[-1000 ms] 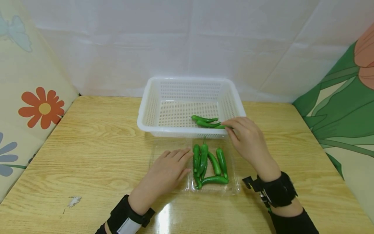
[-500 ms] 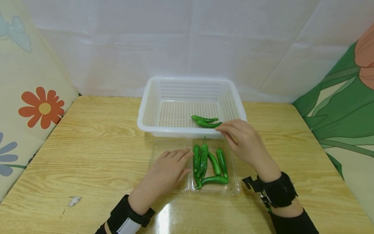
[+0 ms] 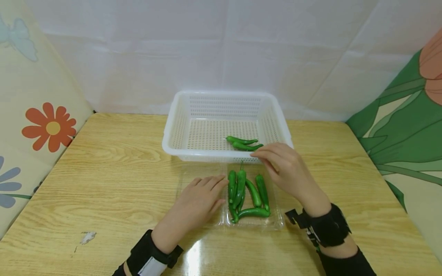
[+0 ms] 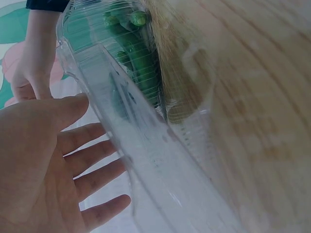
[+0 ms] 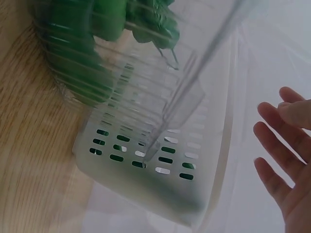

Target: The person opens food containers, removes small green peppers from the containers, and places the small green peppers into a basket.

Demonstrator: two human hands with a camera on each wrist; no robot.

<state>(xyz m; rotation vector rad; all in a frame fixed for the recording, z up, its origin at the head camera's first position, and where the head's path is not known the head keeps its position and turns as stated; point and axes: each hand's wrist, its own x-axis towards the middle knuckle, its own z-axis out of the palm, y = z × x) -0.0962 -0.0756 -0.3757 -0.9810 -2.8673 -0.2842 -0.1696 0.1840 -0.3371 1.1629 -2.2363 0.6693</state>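
My left hand (image 3: 200, 199), fingers extended, lies over the left half of a clear plastic clamshell box (image 3: 276, 220); its fingertips are close to the box's middle ridge. Several green chili peppers (image 3: 253, 212) lie in the right half of the box. My right hand (image 3: 284, 165) is over the front right rim of a white perforated basket (image 3: 207, 153), fingers loosely bent. In the right wrist view nothing shows between the right fingers (image 5: 279, 145). Two green peppers (image 3: 241, 140) are visible inside the basket, near its front wall; the hand and rim hide part of that corner.
The basket stands on the wooden table (image 3: 114, 172) just behind the box, against a white cloth backdrop (image 3: 138, 69). Printed flower panels (image 3: 51, 128) border the table at left and right. A worn patch (image 3: 88, 237) marks the tabletop at front left.
A second ago my right hand pinched a green pepper at the basket's front; that pepper is now out of sight. The right hand has shifted slightly left and toward me. My left hand has stayed put.
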